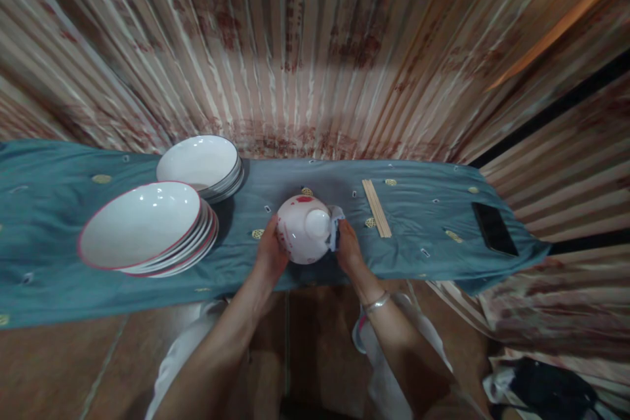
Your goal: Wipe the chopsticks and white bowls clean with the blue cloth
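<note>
A white bowl [298,233] with red markings is held tilted over the table's near side, its outside and round foot facing me. My left hand [272,251] grips the bowl at its left side. At the bowl's right side my right hand [348,248] is closed on a pale, crumpled cloth or tissue [335,226] pressed against the bowl by the foot. The bowl's inside is hidden from view. To the right of my right hand lies a bundle of thin wooden chopsticks [377,209].
On the left stand a stack of red-rimmed white dishes [142,226] and, behind it, a stack of dark-rimmed white bowls [199,164]. A black phone [495,228] lies near the right end of the teal tablecloth [433,210]. Pleated curtains [295,46] hang behind.
</note>
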Demonstrator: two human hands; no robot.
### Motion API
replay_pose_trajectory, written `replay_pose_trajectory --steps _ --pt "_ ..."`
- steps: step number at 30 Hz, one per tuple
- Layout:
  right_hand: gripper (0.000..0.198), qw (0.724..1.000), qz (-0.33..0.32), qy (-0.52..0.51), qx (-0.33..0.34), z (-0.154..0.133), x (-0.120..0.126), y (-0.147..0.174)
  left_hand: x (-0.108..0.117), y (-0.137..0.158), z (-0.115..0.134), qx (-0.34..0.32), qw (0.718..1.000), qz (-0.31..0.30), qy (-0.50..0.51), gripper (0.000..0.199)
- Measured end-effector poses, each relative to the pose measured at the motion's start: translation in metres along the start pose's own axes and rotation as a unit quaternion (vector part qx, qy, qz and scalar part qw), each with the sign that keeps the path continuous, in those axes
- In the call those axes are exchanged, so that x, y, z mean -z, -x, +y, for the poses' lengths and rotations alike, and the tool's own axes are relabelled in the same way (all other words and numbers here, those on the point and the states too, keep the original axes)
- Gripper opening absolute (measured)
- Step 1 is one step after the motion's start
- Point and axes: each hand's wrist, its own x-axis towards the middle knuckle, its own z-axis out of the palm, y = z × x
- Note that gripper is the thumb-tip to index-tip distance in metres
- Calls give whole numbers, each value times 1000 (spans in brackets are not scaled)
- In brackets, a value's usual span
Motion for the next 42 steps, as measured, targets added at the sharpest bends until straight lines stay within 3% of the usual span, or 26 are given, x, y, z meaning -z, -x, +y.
replay_pose_trajectory --steps 6,11,23,36,42 --pt "66 981 -10 156 113 11 -5 19 3 -6 4 13 999 -6 40 43" --pt "65 951 -45 230 203 16 -11 36 6 -9 6 14 999 -20 42 43" --pt "63 877 -98 356 309 14 -12 61 4 -5 9 1 999 12 47 39" --pt "74 782 -72 447 428 0 -15 61 3 8 3 22 995 -60 73 42" --pt "80 749 -74 461 470 -4 -17 58 9 9 -4 38 997 -47 39 41"
